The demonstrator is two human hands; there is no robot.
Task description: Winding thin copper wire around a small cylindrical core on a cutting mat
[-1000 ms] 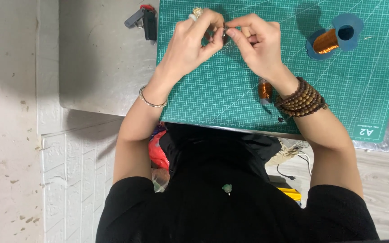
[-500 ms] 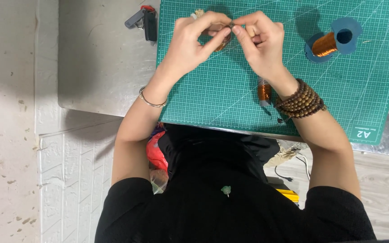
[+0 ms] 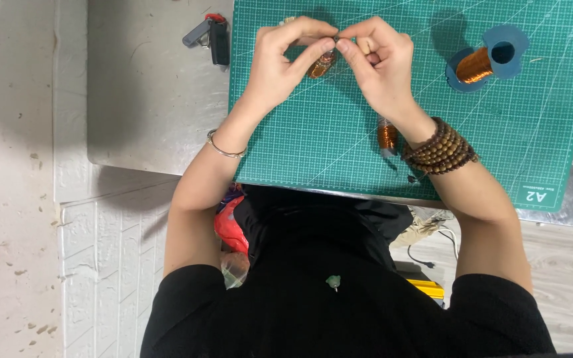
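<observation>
copper-wound coils number two on the green cutting mat: one lying loose near the mat's near edge, just beside the right wrist's bead bracelet, one small coil held farther up the mat. left hand and right hand meet over it, fingertips pinched shut on the small coil. one blue spool of copper wire lies right of the hands. one dark tool lies on the tabletop left of the mat.

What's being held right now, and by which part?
A small copper-coloured wire coil, pinched at its upper end between the fingertips of the left hand and right hand, above the green cutting mat.
</observation>
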